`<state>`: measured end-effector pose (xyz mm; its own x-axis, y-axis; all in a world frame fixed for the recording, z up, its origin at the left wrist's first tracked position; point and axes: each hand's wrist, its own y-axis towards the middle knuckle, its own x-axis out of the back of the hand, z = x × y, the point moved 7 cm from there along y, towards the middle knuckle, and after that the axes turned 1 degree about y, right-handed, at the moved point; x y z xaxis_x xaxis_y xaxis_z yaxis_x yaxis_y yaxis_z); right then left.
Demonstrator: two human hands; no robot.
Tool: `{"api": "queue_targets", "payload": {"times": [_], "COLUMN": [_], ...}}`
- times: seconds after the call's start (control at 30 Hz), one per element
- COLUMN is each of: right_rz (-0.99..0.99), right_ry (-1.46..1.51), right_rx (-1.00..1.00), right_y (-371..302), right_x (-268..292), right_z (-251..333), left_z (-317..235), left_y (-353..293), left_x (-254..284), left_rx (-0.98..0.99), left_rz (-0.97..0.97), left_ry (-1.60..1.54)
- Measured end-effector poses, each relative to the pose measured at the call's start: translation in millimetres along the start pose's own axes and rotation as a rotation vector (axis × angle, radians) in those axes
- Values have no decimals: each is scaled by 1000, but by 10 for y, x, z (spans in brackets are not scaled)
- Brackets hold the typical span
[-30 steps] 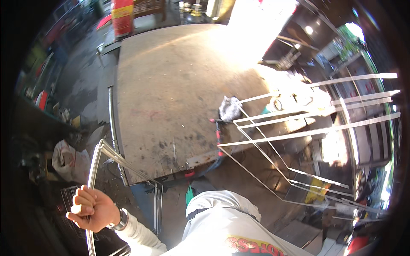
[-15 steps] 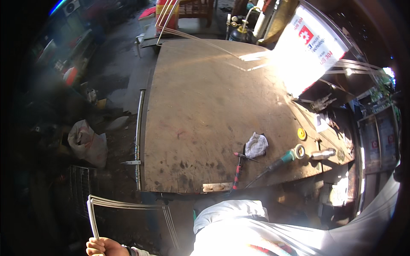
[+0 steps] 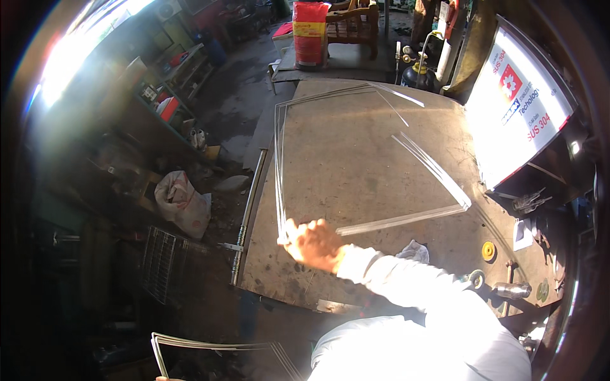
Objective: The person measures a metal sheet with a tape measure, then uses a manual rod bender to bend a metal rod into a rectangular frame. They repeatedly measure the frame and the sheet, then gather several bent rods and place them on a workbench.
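My right hand (image 3: 312, 244) reaches across from the right in a white sleeve, over the near left part of the wooden table. Its fingers are closed on one corner of a bundle of thin bent metal rods (image 3: 279, 166), which spreads in an angular outline above the tabletop. At the bottom edge only a sliver of my left hand (image 3: 168, 378) shows. From it rises a second set of bent metal rods (image 3: 210, 345), low in front of the table; the grip itself is mostly cut off.
On the table (image 3: 362, 171) are a white rag (image 3: 413, 252), a yellow disc (image 3: 488, 251), a hammer (image 3: 510, 273) and a partly covered power tool (image 3: 475, 278). A printed white sheet (image 3: 518, 101) stands at the right. A sack (image 3: 183, 202) and wire rack (image 3: 159, 263) are left.
My right hand has come into view with its rods, which now extend over the table. My left hand sits lower, nearly out of the picture. The whole view has shifted.
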<state>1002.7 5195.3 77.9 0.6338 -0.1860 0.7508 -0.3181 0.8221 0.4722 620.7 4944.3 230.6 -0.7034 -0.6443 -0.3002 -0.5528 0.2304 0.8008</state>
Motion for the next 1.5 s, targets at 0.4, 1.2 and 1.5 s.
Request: {"api": "queue_targets", "payload": {"times": [0.4,1.2,1.5], "right_rz": [434,13,63], "right_ry": [136,1123,2538], "right_rx": [-593,-848,-629], "right_y": [-344,-1151,-1707], "right_x": [-3394,756,910], "right_z": [-800,-406,73], "left_z": [-103,-403,-1307], "left_y": [165,187,-1362], "left_x": [377,-3135,-3670], "left_rx": [18,563,855], "left_rz": [-17,908,1472], "left_ry": [120,-1216,-1917]}}
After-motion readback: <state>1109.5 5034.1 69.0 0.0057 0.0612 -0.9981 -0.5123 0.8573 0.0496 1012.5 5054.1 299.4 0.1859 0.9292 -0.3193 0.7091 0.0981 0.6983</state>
